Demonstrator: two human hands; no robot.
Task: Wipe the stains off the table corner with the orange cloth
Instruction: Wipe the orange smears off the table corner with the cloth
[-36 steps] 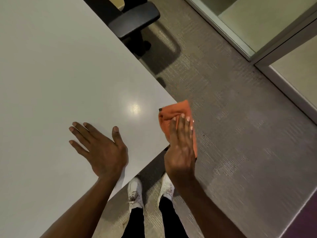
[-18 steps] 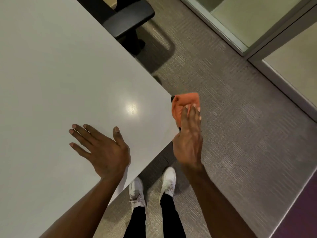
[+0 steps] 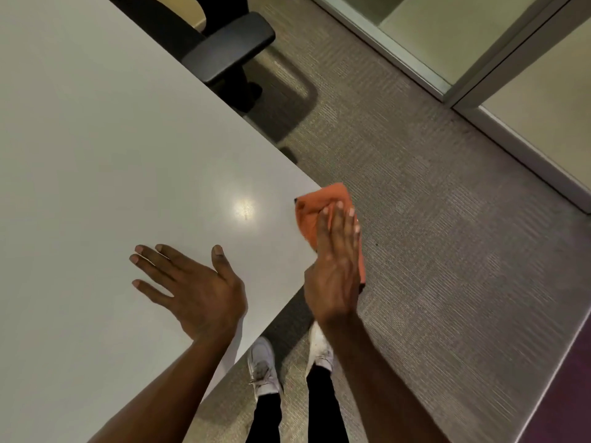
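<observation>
The orange cloth (image 3: pixel 323 204) lies bunched over the right corner of the pale grey table (image 3: pixel 128 155). My right hand (image 3: pixel 335 260) presses flat on the cloth with straight fingers, partly past the table's edge. My left hand (image 3: pixel 192 286) rests flat on the tabletop with its fingers spread, well left of the cloth. No stains show on the surface; a light glare sits near the corner.
A black office chair (image 3: pixel 224 49) stands at the table's far side. Grey carpet (image 3: pixel 447 251) runs to the right up to a glass partition with a metal frame (image 3: pixel 463 87). My own feet in white shoes (image 3: pixel 262 366) stand below the corner.
My right hand slid the cloth out past the corner to the right, then back onto the corner. My left hand has stayed flat on the table.
</observation>
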